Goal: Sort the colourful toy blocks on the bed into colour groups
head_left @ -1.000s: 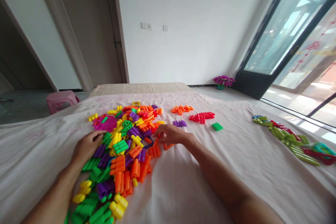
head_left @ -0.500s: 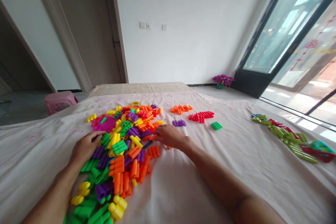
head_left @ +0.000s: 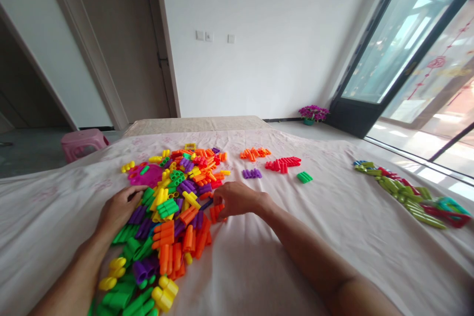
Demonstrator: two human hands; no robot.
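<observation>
A heap of bullet-shaped plastic toy blocks [head_left: 190, 200] in green, yellow, purple and orange lies between my two hands. My right hand [head_left: 239, 198] is at the heap's right edge, its fingers bent down around an orange block [head_left: 215, 213] of joined tubes. Its fingertips partly hide that block. On the left, my left hand [head_left: 119, 207] rests against the heap with curled fingers and a gap at the thumb. Beside its fingertips is a green block [head_left: 148, 196]; I see nothing held there. A magenta plastic piece [head_left: 150, 176] lies just beyond that hand.
Across the pale sheet [head_left: 296, 237], orange blocks [head_left: 255, 153], red blocks [head_left: 283, 164], a purple block [head_left: 252, 174] and a green block [head_left: 304, 177] lie apart from the heap. Olive-green and red toy pieces [head_left: 403, 192] lie far right. A pink stool [head_left: 85, 143] stands left.
My right hand has moved slightly towards me and down, onto the orange block that lay uncovered before. My left hand stays in place.
</observation>
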